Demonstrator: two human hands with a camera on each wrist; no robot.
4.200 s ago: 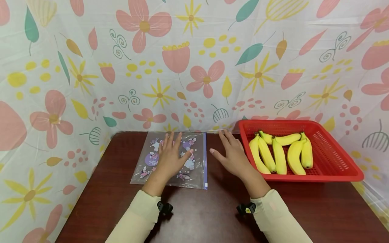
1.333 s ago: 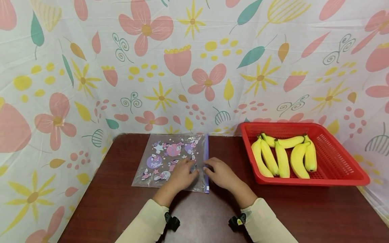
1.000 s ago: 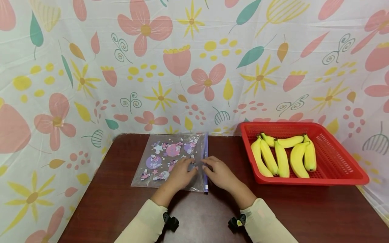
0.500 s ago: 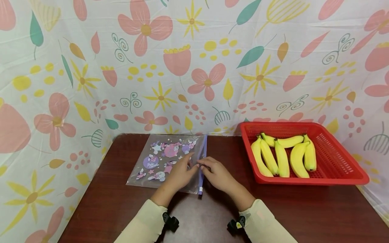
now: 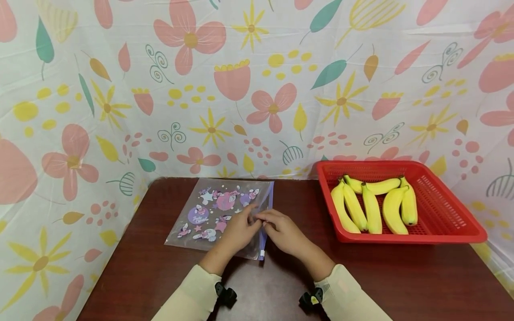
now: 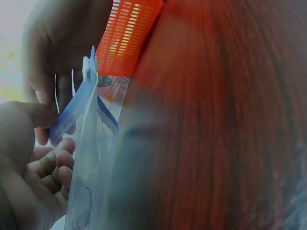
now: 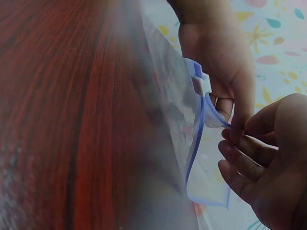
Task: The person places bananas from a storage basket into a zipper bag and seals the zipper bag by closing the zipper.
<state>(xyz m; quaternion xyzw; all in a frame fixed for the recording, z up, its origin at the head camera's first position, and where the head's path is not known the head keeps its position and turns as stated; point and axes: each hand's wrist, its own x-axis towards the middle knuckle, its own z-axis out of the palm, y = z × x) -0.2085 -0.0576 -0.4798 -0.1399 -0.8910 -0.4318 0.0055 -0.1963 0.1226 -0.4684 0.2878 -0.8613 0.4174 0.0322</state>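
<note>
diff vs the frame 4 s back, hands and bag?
Both hands came off flat rest and closed in on the zip-lock bag: the left hand and right hand now pinch its blue zipper edge, parting it. The bag's near end slid slightly left. The red basket and bananas stayed put.

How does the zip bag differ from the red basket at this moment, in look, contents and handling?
The bag is clear printed plastic, lying flat; the basket is rigid red mesh with raised walls. The bag looks empty; the basket holds bananas. The left hand and right hand both pinch the bag's blue zip edge, parting it; nothing touches the basket. Both sit on the table.
</note>
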